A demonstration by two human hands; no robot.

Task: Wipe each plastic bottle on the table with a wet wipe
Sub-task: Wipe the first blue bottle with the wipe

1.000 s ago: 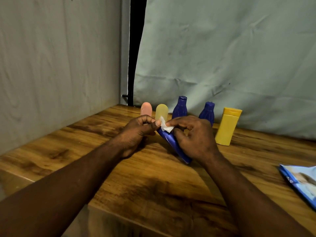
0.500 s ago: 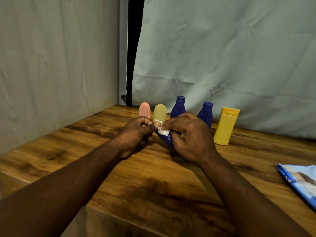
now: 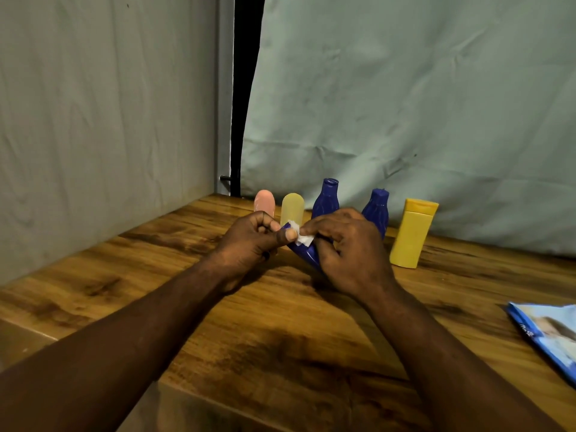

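Moved since a second ago: right hand (image 3: 352, 251) has slid down over the held blue bottle (image 3: 307, 256), so its lower end, in sight before, is now covered; the standing bottles have stayed put.
Held blue bottle: lifted above the table (image 3: 280, 338), tilted, upper end toward the left hand (image 3: 249, 241), just in front of the row of bottles.
Left hand: fingers curled, thumb and fingers clamped on the bottle's upper end, thumb tip beside the wipe.
Right hand: fingertips pinch the wet wipe (image 3: 300, 237) against the bottle near its top; the other fingers curl round the body.
Wet wipe: small crumpled white wad between the two hands.
Row at the back edge, left to right: pink bottle (image 3: 265, 202), pale yellow bottle (image 3: 292, 207), open-necked blue bottle (image 3: 325, 198), second blue bottle (image 3: 377, 208), yellow capped bottle (image 3: 410, 235); all upright, the last slightly apart.
Contents: cannot tell for any bottle; the walls hide the insides.
Wipes pack (image 3: 551, 335): blue, flat on the table's right edge, well apart from the bottles.
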